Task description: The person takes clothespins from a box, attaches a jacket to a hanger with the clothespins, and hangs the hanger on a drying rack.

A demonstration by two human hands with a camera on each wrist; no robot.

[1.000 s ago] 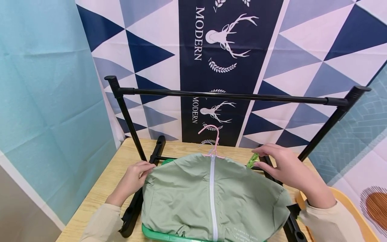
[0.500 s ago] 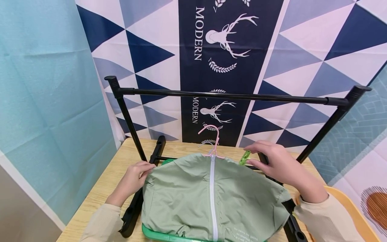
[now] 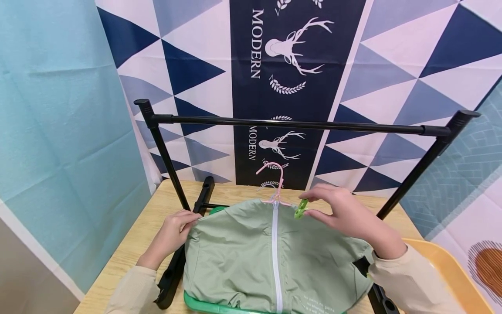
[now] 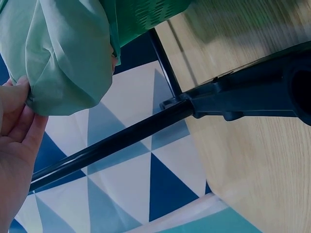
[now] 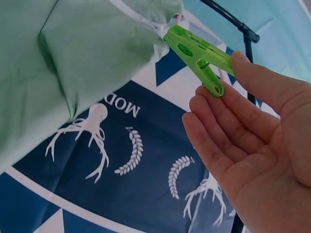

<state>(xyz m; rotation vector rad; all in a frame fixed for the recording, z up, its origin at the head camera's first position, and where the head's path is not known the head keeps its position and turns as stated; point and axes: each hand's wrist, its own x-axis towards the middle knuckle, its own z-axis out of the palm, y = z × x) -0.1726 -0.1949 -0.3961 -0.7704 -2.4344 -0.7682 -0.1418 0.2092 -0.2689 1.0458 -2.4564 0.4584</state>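
A pale green zip jacket (image 3: 239, 248) with a white zipper is draped on a pink hanger (image 3: 281, 183), whose hook rises above the collar. With thumb and fingers my left hand (image 3: 172, 233) pinches the jacket's shoulder edge at the left; the left wrist view shows the cloth (image 4: 63, 63) bunched at those fingertips. Between thumb and fingers of my right hand (image 3: 337, 209) is a bright green clothespin (image 3: 301, 209), its tip close over the jacket right of the collar. In the right wrist view the clothespin (image 5: 197, 56) points toward the collar, its handles between thumb and fingers.
Over the wooden table (image 3: 129, 261) stands a black rack; its crossbar (image 3: 290, 124) runs behind and above the jacket. A green basket (image 3: 208, 305) lies under the jacket. At the right is a yellow container (image 3: 443, 261). Patterned cloth (image 3: 196, 56) hangs behind.
My right hand has moved left with the clothespin, from beside the jacket's right shoulder to near the collar. My left hand keeps its place on the jacket.
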